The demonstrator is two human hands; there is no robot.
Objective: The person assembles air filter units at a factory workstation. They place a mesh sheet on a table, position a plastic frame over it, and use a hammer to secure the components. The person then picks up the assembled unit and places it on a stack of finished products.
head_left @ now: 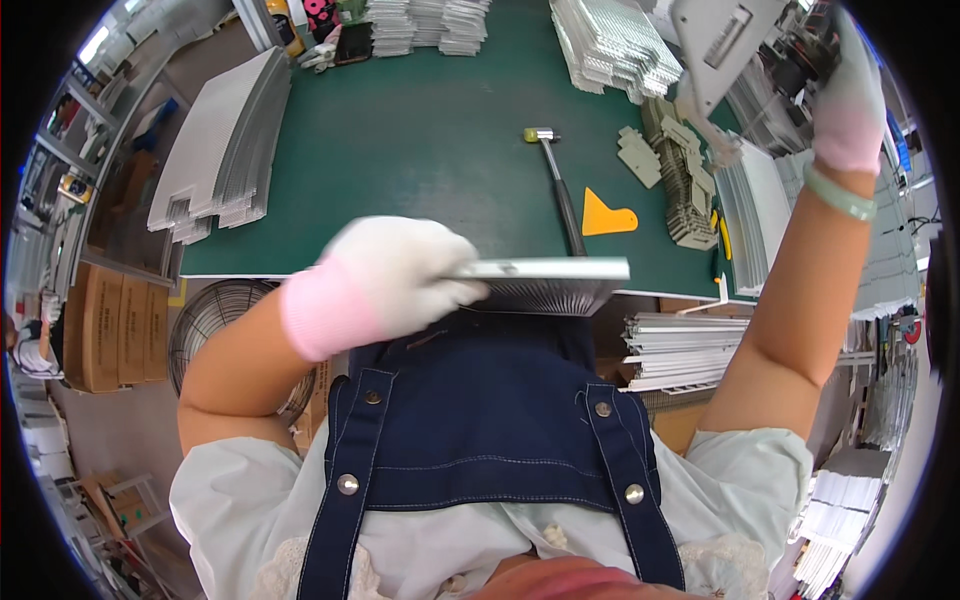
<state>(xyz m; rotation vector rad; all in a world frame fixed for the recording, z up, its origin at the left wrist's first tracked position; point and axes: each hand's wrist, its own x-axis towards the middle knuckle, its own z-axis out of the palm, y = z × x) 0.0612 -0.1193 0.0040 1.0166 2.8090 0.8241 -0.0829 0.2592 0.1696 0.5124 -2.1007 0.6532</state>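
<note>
left hand (385, 280): gloved in white with a pink cuff; closed around the near end of a flat finned metal panel (545, 283), which is held level at the near edge of the tabletop (420, 150), just above the person's chest
right hand (848, 100): gloved likewise, raised far to the right of the hammer (558, 185); whether its fingers are clamped on the grey plate (715, 45) beside it cannot be told, as the grip is hidden
risk, panel: held at one end only, so the free end may be judged likely to sag or twist out of the grip; the thin fins could be bent by a squeeze or a knock on the tabletop edge
risk, plate: carried high over the cardboard pieces (680, 170); a loose hold could let it drop onto them
in the way: the hammer lies just beyond the panel, handle toward it; an orange scraper (605, 215) lies just right of the hammer
around: grey sheet stack (225, 140) well left of the hammer; finned stacks (615, 45) beyond it; a fan (215, 320) below the tabletop edge, to the left
</note>
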